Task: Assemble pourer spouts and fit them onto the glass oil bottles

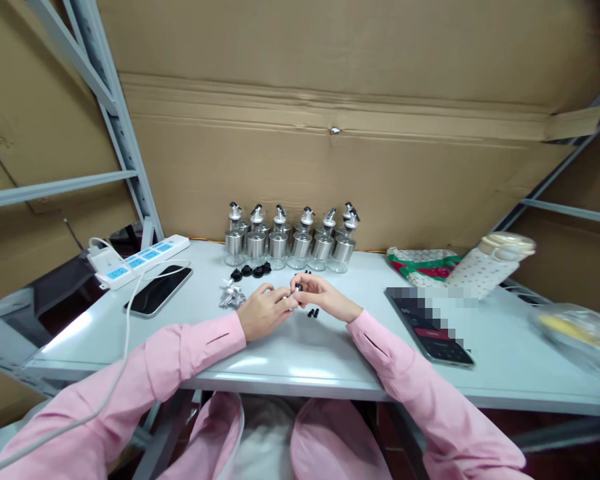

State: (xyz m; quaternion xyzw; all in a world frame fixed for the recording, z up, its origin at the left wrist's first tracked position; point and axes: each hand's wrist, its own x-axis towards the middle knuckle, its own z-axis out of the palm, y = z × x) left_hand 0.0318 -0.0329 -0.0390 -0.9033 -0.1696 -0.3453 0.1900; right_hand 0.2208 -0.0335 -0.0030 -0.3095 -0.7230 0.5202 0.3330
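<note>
My left hand (266, 312) and my right hand (327, 299) meet just above the table in front of me. A small black-and-silver pourer part (299, 288) is pinched between the fingertips of both hands, partly hidden by them. Beside my left hand lies a pile of silver pourer spouts (233, 295). Black bottle stoppers (259, 271) lie in a row behind it. Several tiny black pieces (313, 313) are below my right hand, with more just behind its fingers. Glass oil bottles (278, 245) with metal sleeves and pourer tops stand upright in rows at the back.
At the left are a phone (161, 291) and a white power strip (143, 261); its white cable crosses my left sleeve. On the right lie a second phone (430, 330), a patterned cloth (420, 262), a tilted white tumbler (495, 263) and a plastic bag (580, 333). Cardboard (330, 173) walls the back.
</note>
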